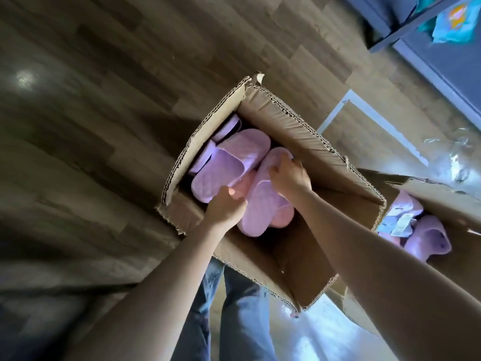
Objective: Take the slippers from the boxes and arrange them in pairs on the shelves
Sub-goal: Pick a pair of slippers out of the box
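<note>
**A:** Starting with the biggest: the open cardboard box [299, 131] stands on the wood floor [104, 100] in front of the person. A second box [442, 194] sits against its right corner. That makes two boxes, both with slippers inside.

**B:** How will the slippers handle?

**A:** They look like moulded foam, so I'd guess light, soft enough to flex, and a little smooth underneath. Nothing looks fragile. The strap or the side edge of the sole should give the surest hold.

**B:** How many are there?

**A:** In the near box two whole ones lie on top, touching: the first lilac slipper [229, 162] and the second lilac slipper [263, 204]. Two more lilac edges [226, 126] show in the far corner, and a pink slipper [283, 217] peeks out beneath. The other box shows at least one lilac slipper more [426, 238]; the rest is partly hidden.

**B:** And the hands?

**A:** The right hand [289, 175] curls over the second lilac slipper's strap and grips it. The left hand [226, 207] dips bent fingers between the two top slippers, and I cannot tell whether it holds one. Smallest of all is one white paper tag [400, 225] in the second box.
</note>
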